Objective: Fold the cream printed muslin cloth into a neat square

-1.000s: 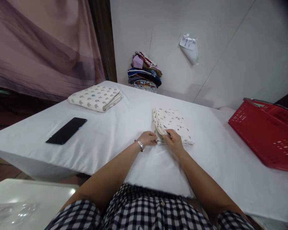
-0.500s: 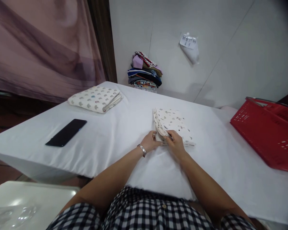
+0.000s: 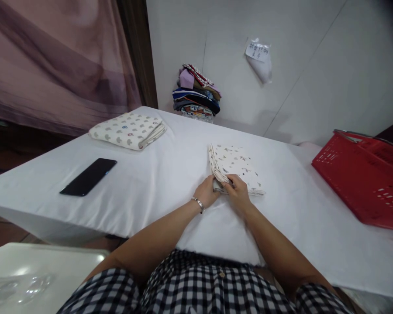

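A folded white cloth [image 3: 237, 163] with small grey and dark prints lies on the white-covered table, its layers stacked along the left edge. My left hand [image 3: 207, 191], with a bracelet at the wrist, grips the near left corner of this cloth. Close beside it, my right hand [image 3: 238, 192] pinches the layers at the near edge, thumb and fingers around the fold. The fingertips of both hands are partly hidden by the fabric. Farther left rests a second folded cloth [image 3: 127, 131], white with grey mushroom-like shapes.
A black phone [image 3: 89, 176] lies on the left of the table [image 3: 170, 174]. At the right stands a red plastic basket [image 3: 363, 179]. Folded fabrics [image 3: 196, 93] are piled by the wall behind. A white stool [image 3: 52, 266] with clear plastic on it is at lower left.
My left hand has closed in slightly on the cloth's corner, nearer to the right hand. The whole view has shifted a little; the cloth stays in place.
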`<state>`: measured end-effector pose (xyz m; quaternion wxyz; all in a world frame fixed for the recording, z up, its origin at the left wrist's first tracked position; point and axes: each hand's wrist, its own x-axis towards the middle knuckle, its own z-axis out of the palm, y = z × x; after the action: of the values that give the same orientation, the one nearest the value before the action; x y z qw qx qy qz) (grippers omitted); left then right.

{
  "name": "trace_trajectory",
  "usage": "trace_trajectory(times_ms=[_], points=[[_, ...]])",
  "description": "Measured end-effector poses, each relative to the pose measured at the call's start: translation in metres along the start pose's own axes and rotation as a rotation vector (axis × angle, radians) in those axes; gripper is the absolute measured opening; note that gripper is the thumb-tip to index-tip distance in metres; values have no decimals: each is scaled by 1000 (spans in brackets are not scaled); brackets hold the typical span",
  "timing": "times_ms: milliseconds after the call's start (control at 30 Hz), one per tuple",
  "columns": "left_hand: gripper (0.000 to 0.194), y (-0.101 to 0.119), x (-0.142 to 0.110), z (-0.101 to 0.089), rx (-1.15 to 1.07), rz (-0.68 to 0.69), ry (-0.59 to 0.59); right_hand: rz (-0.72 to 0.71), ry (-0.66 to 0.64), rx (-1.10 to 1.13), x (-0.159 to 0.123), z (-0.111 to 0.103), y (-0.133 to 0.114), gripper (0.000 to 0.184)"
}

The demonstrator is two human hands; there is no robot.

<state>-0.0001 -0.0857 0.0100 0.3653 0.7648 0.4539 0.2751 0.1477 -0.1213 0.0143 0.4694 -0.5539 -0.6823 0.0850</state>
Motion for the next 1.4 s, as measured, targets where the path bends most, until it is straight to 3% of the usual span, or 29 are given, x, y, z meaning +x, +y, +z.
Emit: trace_trajectory(times_ms=[333,500,633,867,1033,1200,1300,1400], points=[[45,1,-2,0,50,-51,-9,-53,3,-57,0,-3,1,18],[39,-5,3,1,-6,-134,12,-183,-117,-179,-2,1,8,19],[42,-8,5,3,-194,-200,43,-260,-167,-243,-4,5,11,20],[44,-2,10,-4,-797,-458,15,-284,-163,-306,-7,9,7,22],[46,2,11,-8,-858,-516,47,-307,-174,-335,-9,12,1,23],[46,-2,13,-3,-820,-523,89,-274,-246,-266,-12,9,-10,33],[43,-5,15,-2,-814,-511,82,-211,-313,-182,-8,-6,-8,33],[40,-8,16,-3,-783,-503,76,-39,-197,-190,0,-35,14,30]])
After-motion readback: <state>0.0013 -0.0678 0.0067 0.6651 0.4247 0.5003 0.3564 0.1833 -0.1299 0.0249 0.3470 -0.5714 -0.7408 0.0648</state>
